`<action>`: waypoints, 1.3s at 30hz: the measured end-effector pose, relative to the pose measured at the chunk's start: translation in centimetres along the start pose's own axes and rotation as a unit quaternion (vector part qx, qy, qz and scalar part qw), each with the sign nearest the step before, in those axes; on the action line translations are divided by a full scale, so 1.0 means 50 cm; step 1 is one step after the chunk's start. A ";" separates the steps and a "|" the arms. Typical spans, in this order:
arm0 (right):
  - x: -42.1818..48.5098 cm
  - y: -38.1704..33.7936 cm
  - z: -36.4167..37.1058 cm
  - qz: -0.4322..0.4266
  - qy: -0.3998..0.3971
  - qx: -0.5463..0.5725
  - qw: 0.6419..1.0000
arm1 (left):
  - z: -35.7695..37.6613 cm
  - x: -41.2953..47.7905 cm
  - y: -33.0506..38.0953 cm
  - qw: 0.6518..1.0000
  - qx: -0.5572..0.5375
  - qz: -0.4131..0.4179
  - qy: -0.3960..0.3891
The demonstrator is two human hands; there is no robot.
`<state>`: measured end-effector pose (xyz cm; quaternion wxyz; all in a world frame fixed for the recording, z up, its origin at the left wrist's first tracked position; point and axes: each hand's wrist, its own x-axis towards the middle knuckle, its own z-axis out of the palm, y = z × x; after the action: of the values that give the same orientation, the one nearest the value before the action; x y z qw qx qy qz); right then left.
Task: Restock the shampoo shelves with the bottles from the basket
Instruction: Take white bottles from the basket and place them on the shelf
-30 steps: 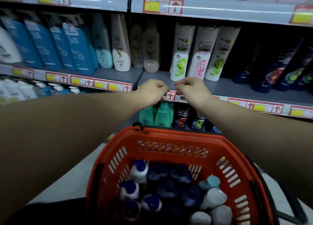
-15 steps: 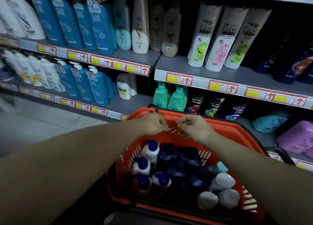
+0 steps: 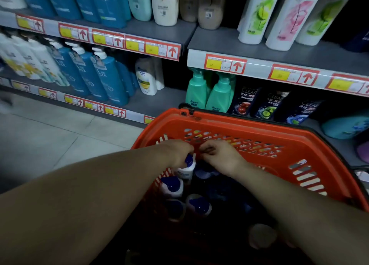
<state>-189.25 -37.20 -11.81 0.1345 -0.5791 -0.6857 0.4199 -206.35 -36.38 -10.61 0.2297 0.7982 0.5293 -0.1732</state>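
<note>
Barely started, your left hand (image 3: 177, 153) grips a bottle (image 3: 185, 171) in the full basket (image 3: 259, 128), your right hand (image 3: 220, 158) curled, its hold unclear

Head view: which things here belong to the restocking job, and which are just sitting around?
Job:
basket
blue-capped bottles in it
left hand
right hand
shelves

Just around:
teal pump bottles, already shelved
price tags
floor
</note>
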 end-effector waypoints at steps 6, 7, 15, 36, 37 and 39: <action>0.010 0.013 0.009 -0.001 0.003 0.020 1.000 | 0.013 0.019 -0.005 0.998 0.044 0.033 0.036; 0.010 0.014 0.009 -0.003 0.002 0.021 1.000 | 0.012 0.018 -0.006 0.997 0.052 0.036 0.040; -0.036 -0.009 -0.009 -0.019 -0.009 -0.005 1.000 | 0.001 -0.031 0.000 0.996 0.077 0.037 0.036; -0.170 -0.198 -0.142 -0.097 0.058 0.164 0.980 | -0.442 -0.335 0.099 0.948 -0.164 0.112 0.248; -0.176 -0.204 -0.157 -0.104 0.053 0.174 0.978 | -0.450 -0.340 0.105 0.941 -0.190 0.115 0.256; -0.186 -0.212 -0.186 -0.114 0.036 0.185 0.975 | -0.463 -0.347 0.116 0.924 -0.241 0.118 0.271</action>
<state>-187.50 -41.49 4.41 0.3105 -0.4771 -0.6522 0.5005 -206.81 -38.87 18.77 0.2818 0.7921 0.4986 0.2109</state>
